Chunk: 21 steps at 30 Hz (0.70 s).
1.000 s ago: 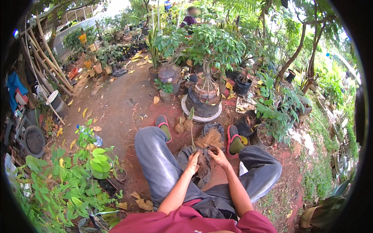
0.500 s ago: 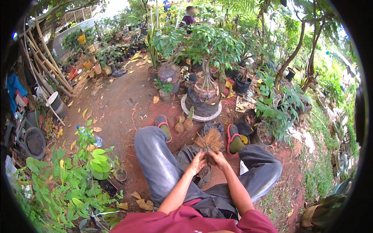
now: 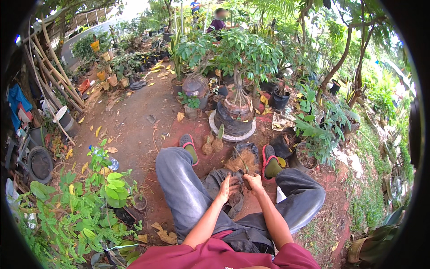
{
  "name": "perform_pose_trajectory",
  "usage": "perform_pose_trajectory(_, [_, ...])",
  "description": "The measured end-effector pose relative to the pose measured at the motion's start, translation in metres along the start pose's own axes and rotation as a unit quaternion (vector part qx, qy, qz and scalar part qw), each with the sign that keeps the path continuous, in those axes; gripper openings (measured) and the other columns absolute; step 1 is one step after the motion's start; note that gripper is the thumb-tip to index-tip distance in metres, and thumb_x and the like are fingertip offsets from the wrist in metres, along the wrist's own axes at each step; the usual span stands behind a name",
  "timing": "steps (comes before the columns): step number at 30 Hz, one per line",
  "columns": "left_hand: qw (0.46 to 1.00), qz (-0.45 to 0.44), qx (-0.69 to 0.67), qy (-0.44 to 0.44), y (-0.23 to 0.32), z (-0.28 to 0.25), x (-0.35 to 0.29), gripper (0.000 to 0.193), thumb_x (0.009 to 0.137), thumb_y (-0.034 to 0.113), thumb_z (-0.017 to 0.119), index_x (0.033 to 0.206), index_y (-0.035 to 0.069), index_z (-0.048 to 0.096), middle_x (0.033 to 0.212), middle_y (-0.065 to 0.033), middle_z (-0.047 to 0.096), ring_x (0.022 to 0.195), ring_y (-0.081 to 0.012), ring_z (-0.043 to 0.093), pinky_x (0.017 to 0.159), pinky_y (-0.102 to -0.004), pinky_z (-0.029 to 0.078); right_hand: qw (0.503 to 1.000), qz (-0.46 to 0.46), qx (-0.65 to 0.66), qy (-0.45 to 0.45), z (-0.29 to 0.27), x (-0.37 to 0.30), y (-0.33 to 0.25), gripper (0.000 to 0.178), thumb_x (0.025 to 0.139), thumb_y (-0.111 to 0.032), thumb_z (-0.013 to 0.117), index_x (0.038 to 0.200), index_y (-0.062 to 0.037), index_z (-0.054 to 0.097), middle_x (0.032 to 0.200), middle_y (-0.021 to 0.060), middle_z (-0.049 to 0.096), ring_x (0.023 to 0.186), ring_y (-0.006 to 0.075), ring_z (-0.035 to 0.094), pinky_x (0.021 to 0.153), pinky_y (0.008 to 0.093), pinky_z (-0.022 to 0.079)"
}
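Observation:
Between my bent legs, a clump of brown coconut-like fibre (image 3: 234,164) lies beside dark plastic sheeting (image 3: 214,179). My right hand (image 3: 254,183) is closed around the lower end of a thin, dark greenish stem (image 3: 244,165), which points up and away over the fibre. Something small and dark at its base is mostly hidden by the fingers. Just left of it, my left hand (image 3: 228,187) is half curled with fingers apart, and I see nothing held in it. Two sprouting coconut-like seedlings (image 3: 213,145) stand on the soil ahead.
A large potted tree (image 3: 233,116) stands ahead on a round pale base. Black pots (image 3: 301,154) stand to the right, leafy plants (image 3: 85,197) to the near left. Bamboo poles (image 3: 56,67) lean at far left. A person (image 3: 217,23) is in the background.
My hands have moved apart slightly, the left one loosening. The fibre clump has shifted a little left, and the thin stem in my right hand now shows more clearly.

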<state>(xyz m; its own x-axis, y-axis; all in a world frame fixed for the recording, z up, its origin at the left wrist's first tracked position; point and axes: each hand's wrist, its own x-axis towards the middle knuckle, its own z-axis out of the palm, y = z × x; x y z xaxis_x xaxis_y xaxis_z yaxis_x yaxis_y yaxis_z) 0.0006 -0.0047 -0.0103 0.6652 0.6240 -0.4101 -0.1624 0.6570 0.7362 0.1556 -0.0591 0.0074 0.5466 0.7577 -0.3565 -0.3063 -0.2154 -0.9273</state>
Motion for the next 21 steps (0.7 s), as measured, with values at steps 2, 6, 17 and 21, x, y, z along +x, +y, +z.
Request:
perform_pose_trajectory(2, [1.000, 0.010, -0.001, -0.003, -0.003, 0.000, 0.002, 0.075, 0.093, 0.064, 0.036, 0.136, 0.004, 0.045, 0.135, -0.0148, 0.051, 0.104, -0.0284, 0.061, 0.086, -0.0407, 0.052, 0.996, -0.051, -0.068, 0.020, 0.004, 0.000, 0.006, 0.041, 0.079, -0.013, 0.073, 0.109, 0.0085, 0.055, 0.075, 0.0104, 0.062, 0.054, 0.0147, 0.057, 0.044, 0.0277, 0.046])
perform_pose_trajectory(6, [0.999, -0.004, -0.034, 0.026, -0.005, -0.003, 0.005, 0.074, 0.092, 0.066, 0.037, 0.131, 0.004, 0.049, 0.127, -0.0133, 0.055, 0.099, -0.0269, 0.062, 0.081, -0.0430, 0.053, 0.983, -0.069, -0.163, -0.042, 0.008, -0.006, 0.006, 0.061, 0.078, -0.029, 0.075, 0.120, 0.0101, 0.053, 0.107, 0.0185, 0.063, 0.091, 0.0217, 0.062, 0.077, 0.0329, 0.050])
perform_pose_trajectory(17, [0.987, -0.071, -0.144, 0.007, 0.006, -0.006, -0.003, 0.078, 0.081, 0.080, 0.037, 0.115, 0.013, 0.059, 0.104, -0.0070, 0.065, 0.090, -0.0262, 0.063, 0.083, -0.0506, 0.046, 0.955, -0.142, -0.207, -0.157, 0.012, -0.023, -0.014, 0.045, 0.092, -0.014, 0.060, 0.132, 0.0033, 0.049, 0.112, 0.0187, 0.064, 0.094, 0.0205, 0.065, 0.077, 0.0317, 0.055])
perform_pose_trajectory(21, [0.965, -0.022, -0.159, 0.207, 0.013, 0.013, -0.011, 0.040, 0.080, 0.046, 0.072, 0.075, 0.008, 0.059, 0.060, -0.0061, 0.057, 0.048, -0.0198, 0.057, 0.040, -0.0339, 0.045, 0.982, -0.110, -0.064, -0.141, 0.009, -0.024, -0.023, 0.040, 0.095, -0.016, 0.056, 0.129, 0.0049, 0.050, 0.109, 0.0165, 0.066, 0.081, 0.0195, 0.068, 0.066, 0.0318, 0.057])
